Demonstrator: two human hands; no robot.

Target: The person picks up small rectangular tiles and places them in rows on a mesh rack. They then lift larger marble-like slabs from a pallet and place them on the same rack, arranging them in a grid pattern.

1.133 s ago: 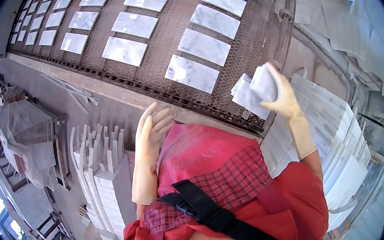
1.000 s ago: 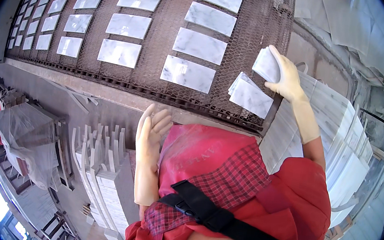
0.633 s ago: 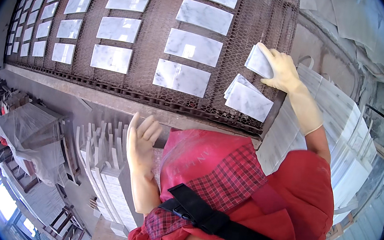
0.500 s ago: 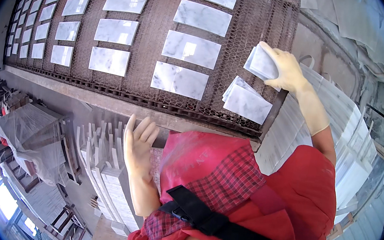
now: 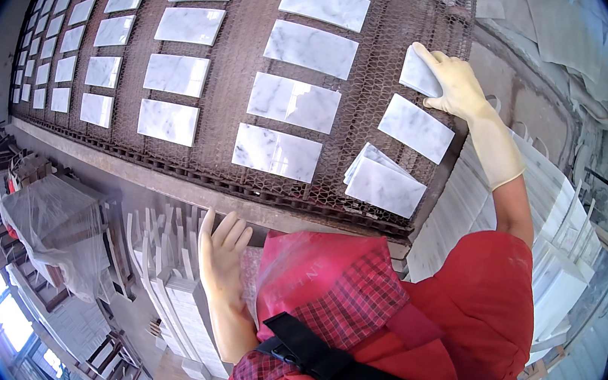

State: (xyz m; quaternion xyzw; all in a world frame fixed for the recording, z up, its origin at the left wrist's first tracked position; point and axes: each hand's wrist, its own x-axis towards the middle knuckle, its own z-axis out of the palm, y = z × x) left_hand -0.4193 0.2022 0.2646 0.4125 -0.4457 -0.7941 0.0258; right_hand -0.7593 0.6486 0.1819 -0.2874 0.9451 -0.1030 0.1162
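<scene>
Right grip [image 5: 459,86] clasps a marble tile [image 5: 418,73] jutting leftward; left grip [image 5: 223,254] uncurled

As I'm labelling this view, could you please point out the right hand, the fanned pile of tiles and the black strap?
Right hand [image 5: 459,87]: head view, on the back of the hand.
Fanned pile of tiles [image 5: 386,189]: head view, face of the top tile.
Black strap [image 5: 373,379]: head view, on its wide band.

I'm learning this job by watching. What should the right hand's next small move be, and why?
Probably settle the held tile flat on the mesh belt, clear of the single tile: the right hand grips it just beyond that one, and the neighbouring column of tiles lies with gaps.
</scene>
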